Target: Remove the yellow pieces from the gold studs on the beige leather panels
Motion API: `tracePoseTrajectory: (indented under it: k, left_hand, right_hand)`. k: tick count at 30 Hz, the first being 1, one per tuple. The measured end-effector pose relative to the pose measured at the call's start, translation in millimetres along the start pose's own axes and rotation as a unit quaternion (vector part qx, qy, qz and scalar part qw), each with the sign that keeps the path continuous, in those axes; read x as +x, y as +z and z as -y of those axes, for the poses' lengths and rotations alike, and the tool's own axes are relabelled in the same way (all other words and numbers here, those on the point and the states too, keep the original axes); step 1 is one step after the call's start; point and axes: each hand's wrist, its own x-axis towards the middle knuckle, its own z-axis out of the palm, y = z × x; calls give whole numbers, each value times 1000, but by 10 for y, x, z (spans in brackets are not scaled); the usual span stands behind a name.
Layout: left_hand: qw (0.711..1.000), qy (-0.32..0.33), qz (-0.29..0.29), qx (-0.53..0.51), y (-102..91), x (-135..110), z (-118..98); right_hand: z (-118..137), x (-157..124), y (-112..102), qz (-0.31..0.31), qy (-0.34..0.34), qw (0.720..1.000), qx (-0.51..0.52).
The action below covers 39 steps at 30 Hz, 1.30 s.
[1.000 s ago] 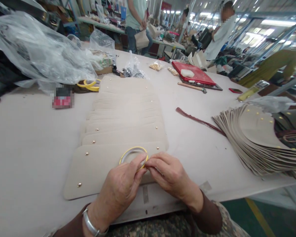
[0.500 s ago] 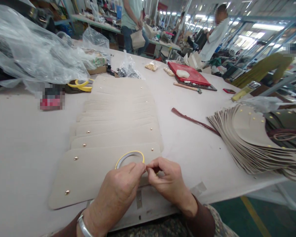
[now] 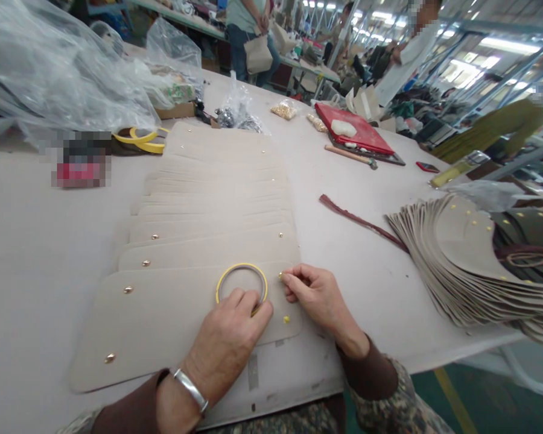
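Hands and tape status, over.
Left hand gripping tape roll. Right hand pinched at stud on front panel. Yellow bit near its right corner. Hammer beyond, out of the way.

The beige panels (image 3: 176,310) look smooth and matt, their studs (image 3: 128,290) glossy metal, the hammer handle (image 3: 346,154) wooden.

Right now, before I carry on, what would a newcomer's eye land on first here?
Probably the yellow-edged ring in the left hand, over the nearest of the overlapping beige panels. Next come the flat red object toward the back, right of centre, and the thick fan of beige pieces at the right. A small yellow bit also stands out on the nearest panel, just below the right hand.
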Motion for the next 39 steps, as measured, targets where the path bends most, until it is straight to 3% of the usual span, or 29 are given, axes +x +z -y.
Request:
tracePoseTrajectory:
  k: [5,8,17,21,23,27,30,36,39]
  left_hand:
    - [1000,-4,17,-16,-4,11,3]
    - [999,-12,21,-27,7,-6,6]
    - [999,-20,15,-45,4,12,-1]
    - [998,-25,18,-48,18,2,1]
    - [998,-25,21,-52,33,-7,0]
    - [998,-25,26,-58,44,-19,-7]
    - [997,-27,27,-60,34,-19,-7]
    - [998,-30,9,-58,63,-15,2]
    - [998,-27,-32,-51,83,-19,14]
  right_hand:
    - [112,48,27,-21,-95,977,-192]
    - [155,52,31,-22,-126,961,-244]
    - [119,90,32,-30,-113,956,-269]
    - [43,80,-60,-16,-81,973,-216]
    - [-11,40,-108,-18,-118,972,-204]
    - [-85,-28,-112,-3,-289,907,-306]
    - [-76,-3,-58,16,-311,876,-368]
    - [-20,114,-4,-5,-237,911,-336]
    - [-26,97,7,-42,-198,930,-307]
